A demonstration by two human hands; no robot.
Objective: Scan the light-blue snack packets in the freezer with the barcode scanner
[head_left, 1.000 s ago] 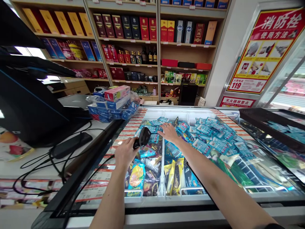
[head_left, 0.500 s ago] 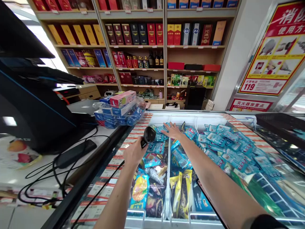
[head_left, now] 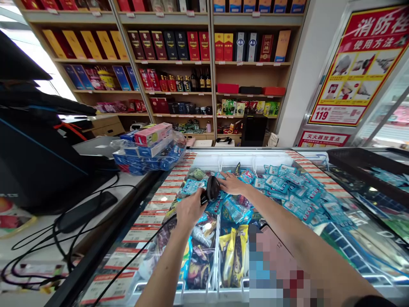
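My left hand (head_left: 191, 209) is wrapped round the handle of a black corded barcode scanner (head_left: 213, 187). The scanner's head is close to the fingertips of my right hand (head_left: 234, 184). My right hand lies with fingers stretched out over blue packets inside the glass-topped freezer's opening; the scanner hides part of what is beneath it. Blue packets (head_left: 234, 209) lie below my right hand, and yellow ice-cream wrappers (head_left: 234, 253) sit nearer to me in a white wire basket. A heap of small blue packets (head_left: 294, 187) spreads to the right.
A phone (head_left: 276, 245), partly pixelated, lies below my right forearm. Wrapped blue boxes (head_left: 150, 149) stand at the freezer's left edge. A black terminal (head_left: 41, 153) and loose cables (head_left: 76, 226) occupy the left counter. Stocked shelves (head_left: 179, 64) rise behind.
The scanner has moved right, closer to my right hand, and its head has turned. My right hand has shifted slightly on the packets. The view has swung a little to the right.
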